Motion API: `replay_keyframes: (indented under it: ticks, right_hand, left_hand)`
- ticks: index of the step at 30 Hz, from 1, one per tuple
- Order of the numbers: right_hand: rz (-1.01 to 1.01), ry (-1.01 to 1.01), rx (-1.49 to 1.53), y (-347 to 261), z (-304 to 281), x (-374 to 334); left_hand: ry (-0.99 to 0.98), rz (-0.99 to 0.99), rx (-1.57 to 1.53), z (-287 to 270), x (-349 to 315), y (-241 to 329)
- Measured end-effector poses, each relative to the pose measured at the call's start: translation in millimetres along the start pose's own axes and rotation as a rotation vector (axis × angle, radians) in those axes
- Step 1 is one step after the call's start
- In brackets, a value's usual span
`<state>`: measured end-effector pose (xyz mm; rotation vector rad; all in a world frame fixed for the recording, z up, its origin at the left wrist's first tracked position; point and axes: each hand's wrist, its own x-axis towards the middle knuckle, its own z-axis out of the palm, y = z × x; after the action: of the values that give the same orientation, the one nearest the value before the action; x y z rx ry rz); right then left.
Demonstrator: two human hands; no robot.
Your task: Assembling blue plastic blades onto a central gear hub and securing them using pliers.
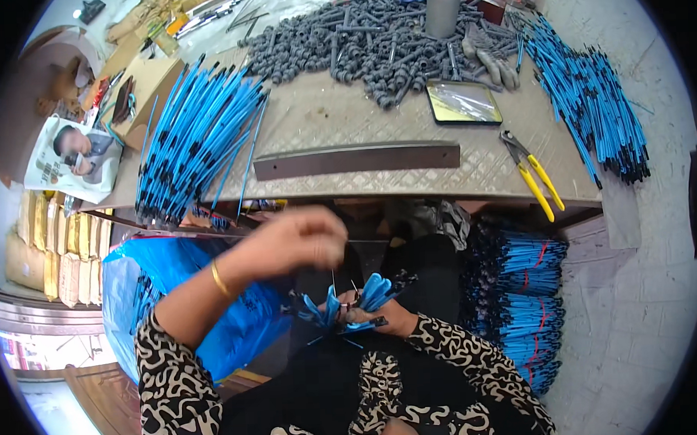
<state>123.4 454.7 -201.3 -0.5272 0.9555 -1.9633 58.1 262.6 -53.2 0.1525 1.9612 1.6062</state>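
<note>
Clenched in the right hand (388,315), low over the lap, is a small fan of bright blue plastic sticks with black tips (352,304), their ends splaying up and to both sides. Just above it the left hand (299,239) is raised with its fingers pinched together; it is blurred, and whether it grips a thin wire or a single stick I cannot tell. A gold bangle (220,279) circles that wrist, and both arms wear black-and-cream patterned sleeves (177,396).

Beside the left knee sits a blue plastic bag (172,279). To the right, below the table edge, lie stacked bundles of the same blue sticks tied with red bands (523,303), which look like finished work.

On the patterned metal table (344,116) a flat dark metal bar (357,159) lies near the front edge, with yellow-handled pliers (535,174) to its right. A loose sheaf of blue sticks (197,138) slants off the left edge and a larger loose heap of blue sticks (592,106) covers the right side. Farther back are a heap of grey plastic fittings (356,46) and a grey tube standing upright (443,7).

Judging by this, several bundles are done, one is in hand, and much loose stock is left.
</note>
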Motion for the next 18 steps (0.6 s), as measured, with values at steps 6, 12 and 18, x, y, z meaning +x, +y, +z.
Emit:
replay_keyframes:
  ticks: [6, 12, 18]
  right_hand:
    - [-0.084, -0.119, -0.082, -6.0, -8.2, 1.4]
    - [-0.032, -0.049, -0.023, -11.5, -15.6, 1.7]
    - [0.043, -0.108, 0.006, -3.7, -7.5, -1.5]
  left_hand:
    - [0.968, 0.322, 0.316, -116.7, 190.5, 66.1]
    - [1.09, 0.061, 0.896, -164.1, 273.9, 62.6]
    - [0.953, 0.411, 0.144, -103.0, 179.8, 87.1]
